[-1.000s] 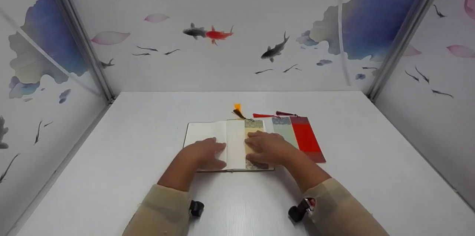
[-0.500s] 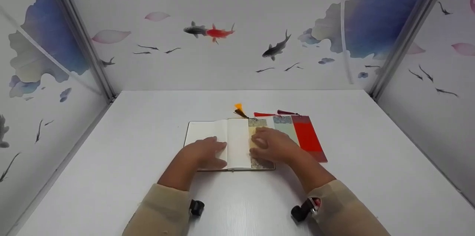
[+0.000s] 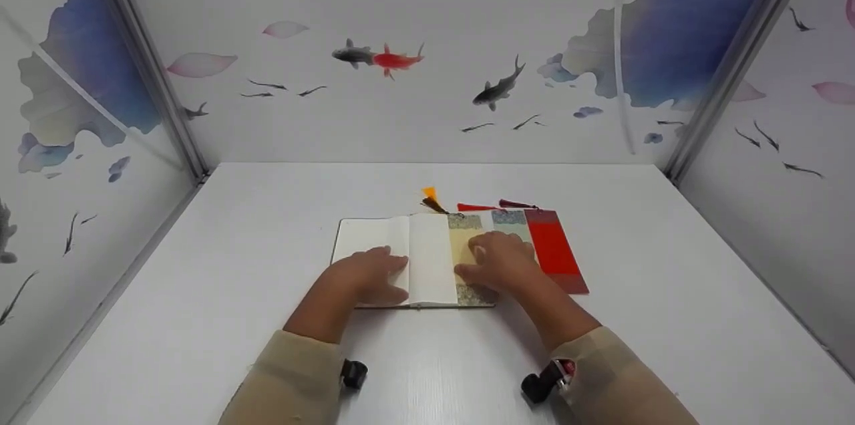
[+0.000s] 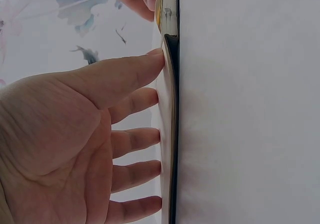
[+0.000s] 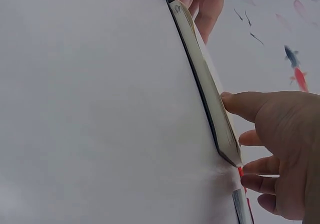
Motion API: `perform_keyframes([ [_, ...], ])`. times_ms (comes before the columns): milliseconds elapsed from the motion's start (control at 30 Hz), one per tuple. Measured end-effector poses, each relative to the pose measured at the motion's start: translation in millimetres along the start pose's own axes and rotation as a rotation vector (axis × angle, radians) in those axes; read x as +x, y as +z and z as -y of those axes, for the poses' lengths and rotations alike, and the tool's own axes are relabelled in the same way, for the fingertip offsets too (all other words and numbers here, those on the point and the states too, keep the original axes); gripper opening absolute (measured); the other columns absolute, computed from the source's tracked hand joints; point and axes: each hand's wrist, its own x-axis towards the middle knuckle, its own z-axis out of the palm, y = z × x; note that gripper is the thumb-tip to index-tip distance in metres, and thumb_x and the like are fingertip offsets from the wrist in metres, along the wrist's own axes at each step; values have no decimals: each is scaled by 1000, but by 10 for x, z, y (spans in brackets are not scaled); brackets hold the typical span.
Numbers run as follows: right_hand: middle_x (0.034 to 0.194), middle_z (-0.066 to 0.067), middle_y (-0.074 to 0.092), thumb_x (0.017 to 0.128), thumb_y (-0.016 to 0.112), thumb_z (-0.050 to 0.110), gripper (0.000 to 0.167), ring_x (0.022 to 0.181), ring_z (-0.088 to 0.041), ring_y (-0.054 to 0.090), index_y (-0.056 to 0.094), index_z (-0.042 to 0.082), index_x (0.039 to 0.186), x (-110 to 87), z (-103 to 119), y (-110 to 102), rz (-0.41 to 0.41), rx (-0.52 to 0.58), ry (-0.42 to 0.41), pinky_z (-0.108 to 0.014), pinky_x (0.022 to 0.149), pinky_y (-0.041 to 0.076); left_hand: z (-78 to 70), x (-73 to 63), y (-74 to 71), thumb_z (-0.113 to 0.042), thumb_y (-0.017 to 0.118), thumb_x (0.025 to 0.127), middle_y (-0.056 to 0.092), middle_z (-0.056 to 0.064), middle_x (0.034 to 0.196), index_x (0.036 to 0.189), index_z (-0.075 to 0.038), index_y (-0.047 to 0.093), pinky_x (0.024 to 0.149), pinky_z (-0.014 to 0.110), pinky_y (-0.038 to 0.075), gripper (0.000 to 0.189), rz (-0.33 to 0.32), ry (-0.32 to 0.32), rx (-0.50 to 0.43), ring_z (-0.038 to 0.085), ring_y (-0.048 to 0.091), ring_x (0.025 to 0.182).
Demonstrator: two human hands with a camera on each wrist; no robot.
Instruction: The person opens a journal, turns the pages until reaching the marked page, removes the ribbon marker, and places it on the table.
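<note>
From my station I see the left hand (image 3: 364,276) spread on the notebook (image 3: 429,258) and the right hand (image 3: 505,260), fingers apart, touching the yellow bookmark (image 3: 461,243).

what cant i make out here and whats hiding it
Head view: the lower part of the green strip, behind the right hand.
Head view: part of the left page, behind the left hand.
Left wrist view: most of the right hand, cut off by the top edge.
Right wrist view: most of the left hand, likewise cut off.
</note>
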Motion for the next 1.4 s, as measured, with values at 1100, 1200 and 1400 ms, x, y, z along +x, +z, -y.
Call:
perform_keyframes([
  [1100,156,-11,61,102,69,24,44,132,-30,60,68,21,146,26,-191,-223,-24,487,252,-35,93,63,4,-33,-36,-45,72,99,32,4,178,164,-32,46,132,61,29,72,8,29,-24,34,28,166],
  [1200,155,-12,61,102,67,23,43,129,-30,61,68,21,146,45,-255,-277,-27,530,254,-37,96,63,-1,-45,-43,-45,72,99,32,4,178,164,-32,46,132,61,29,72,10,30,-21,35,29,166],
  [1400,144,-18,66,105,57,18,44,116,-29,65,66,13,147,76,-479,-442,-88,604,212,-36,91,59,-11,-58,-49,-44,72,99,33,5,177,164,-31,46,132,61,29,71,9,34,-14,37,30,165],
])
